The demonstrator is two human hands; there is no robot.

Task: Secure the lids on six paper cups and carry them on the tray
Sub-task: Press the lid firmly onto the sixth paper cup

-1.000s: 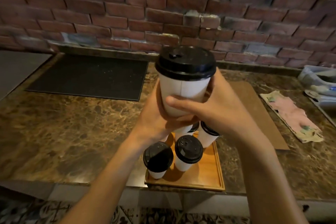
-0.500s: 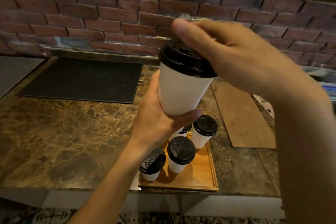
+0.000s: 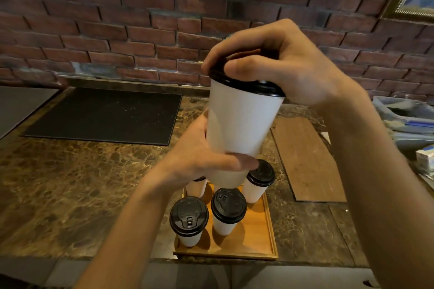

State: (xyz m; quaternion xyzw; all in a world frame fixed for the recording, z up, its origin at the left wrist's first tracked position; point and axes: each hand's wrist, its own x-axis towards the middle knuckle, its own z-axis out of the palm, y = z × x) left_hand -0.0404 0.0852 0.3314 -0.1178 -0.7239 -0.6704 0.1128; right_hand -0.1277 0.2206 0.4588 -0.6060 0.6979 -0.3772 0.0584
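A white paper cup (image 3: 239,122) is held up in the air above the tray. My left hand (image 3: 202,159) grips its lower part from the left. Over the top, my right hand (image 3: 277,63) curls round the black lid (image 3: 253,87), thumb on the near rim. Below, a wooden tray (image 3: 260,234) near the counter's front edge carries several lidded white cups: one at front left (image 3: 189,218), one in the middle (image 3: 228,206), one at back right (image 3: 259,178). Another cup (image 3: 196,186) shows only partly behind my left wrist.
The tray stands on a brown marble counter (image 3: 70,183). A black mat (image 3: 105,112) lies at back left, a wooden board (image 3: 305,159) to the right. A grey bin (image 3: 408,117) sits at far right. A brick wall (image 3: 117,42) with gilt frames backs the counter.
My right hand left the cup's side, rose over the top and now curls round the lid. The cup tilted slightly, and the view lifted toward the wall.
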